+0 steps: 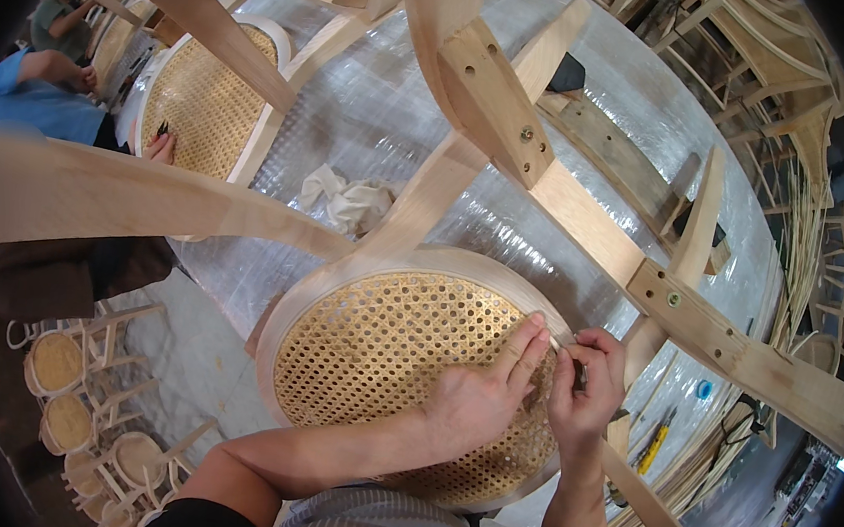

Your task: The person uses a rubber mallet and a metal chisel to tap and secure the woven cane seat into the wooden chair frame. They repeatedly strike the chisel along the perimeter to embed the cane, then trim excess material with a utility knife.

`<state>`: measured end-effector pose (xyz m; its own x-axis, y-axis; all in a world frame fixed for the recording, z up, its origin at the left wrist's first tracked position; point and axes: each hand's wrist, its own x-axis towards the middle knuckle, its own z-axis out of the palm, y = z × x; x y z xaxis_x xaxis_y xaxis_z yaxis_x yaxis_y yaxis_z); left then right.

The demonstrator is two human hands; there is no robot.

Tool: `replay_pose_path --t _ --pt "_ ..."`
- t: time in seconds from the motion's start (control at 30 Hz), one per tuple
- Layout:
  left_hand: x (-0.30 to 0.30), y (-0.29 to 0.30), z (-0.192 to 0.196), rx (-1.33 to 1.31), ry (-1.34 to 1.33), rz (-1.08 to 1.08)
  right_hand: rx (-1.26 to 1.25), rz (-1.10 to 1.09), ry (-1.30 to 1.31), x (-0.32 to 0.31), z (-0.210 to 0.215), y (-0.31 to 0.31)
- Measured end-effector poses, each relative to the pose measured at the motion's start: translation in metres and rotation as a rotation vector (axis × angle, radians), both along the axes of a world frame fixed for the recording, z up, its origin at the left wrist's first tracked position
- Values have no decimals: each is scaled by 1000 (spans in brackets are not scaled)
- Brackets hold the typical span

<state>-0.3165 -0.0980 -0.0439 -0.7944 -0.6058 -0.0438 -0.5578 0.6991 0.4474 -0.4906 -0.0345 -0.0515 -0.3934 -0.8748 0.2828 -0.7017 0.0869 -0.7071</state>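
A round pale wood chair frame [288, 327] filled with woven cane mesh [373, 360] lies in front of me. My left hand [491, 395] rests flat on the mesh, its fingers stretched out with the tips at the far right rim. Just beside those fingertips, my right hand [587, 383] is closed in a pinch at the same rim. Something small and pale shows at its fingertips, and something dark shows inside its curled fingers; I cannot make out either. The lower part of the mesh lies under my left forearm.
Curved wooden chair legs [587, 218] rise across the plastic-covered table [354, 127]. A crumpled white cloth [347, 200] lies beyond the frame. To the right are a yellow-handled tool [657, 442] and bundled cane strips [693, 488]. A co-worker in blue [44, 105] handles another cane panel [205, 99]. Chairs [67, 423] stand lower left.
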Motion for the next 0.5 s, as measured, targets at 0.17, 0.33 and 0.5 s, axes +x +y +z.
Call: replay_pose_path --t 0.17,0.33,0.5 --pt "2 -2 0 -49 -89 -37 50 47 -19 -3 3 -1" --pt "2 -6 5 -45 -76 -55 50 75 19 -5 5 -5" --pt "-2 4 2 9 -11 -23 44 97 45 -5 5 -7"
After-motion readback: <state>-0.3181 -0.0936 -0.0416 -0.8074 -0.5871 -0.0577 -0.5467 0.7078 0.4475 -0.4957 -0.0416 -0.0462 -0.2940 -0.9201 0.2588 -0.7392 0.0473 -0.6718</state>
